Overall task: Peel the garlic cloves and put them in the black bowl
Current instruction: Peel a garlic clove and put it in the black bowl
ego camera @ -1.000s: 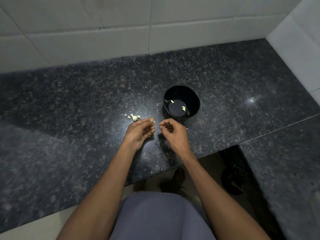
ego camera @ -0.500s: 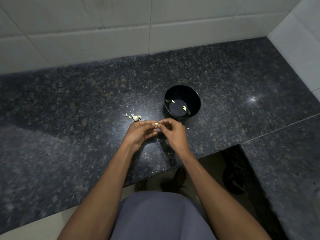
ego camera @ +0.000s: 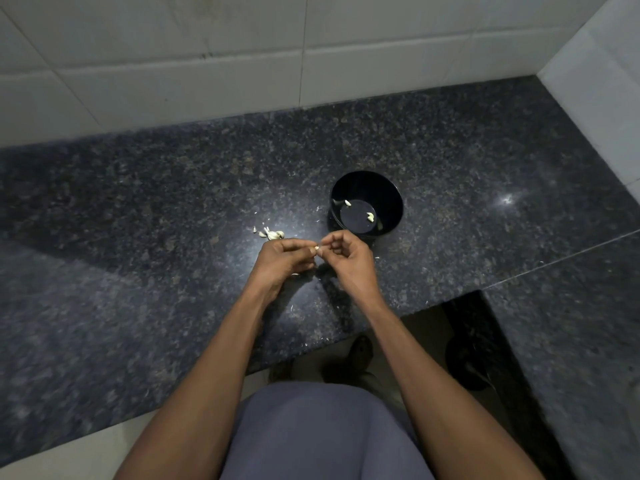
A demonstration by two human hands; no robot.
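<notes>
A small black bowl point(ego camera: 388, 188) stands on the dark granite counter point(ego camera: 173, 202) with a few pale peeled cloves point(ego camera: 370, 216) at its bottom. Just in front of it my left hand point(ego camera: 282, 259) and my right hand point(ego camera: 349, 261) meet fingertip to fingertip. Between them they pinch one small garlic clove point(ego camera: 317, 250), mostly hidden by the fingers. A little heap of garlic cloves and skins point(ego camera: 272, 233) lies on the counter just beyond my left hand.
White tiled walls close off the counter at the back and the right. The counter's front edge runs under my forearms, with a step where it turns toward me on the right. Tiny skin flakes point(ego camera: 318, 209) dot the stone near the bowl.
My hands were a little apart a second ago. They have come together and both now pinch the clove, having shifted slightly toward the bowl.
</notes>
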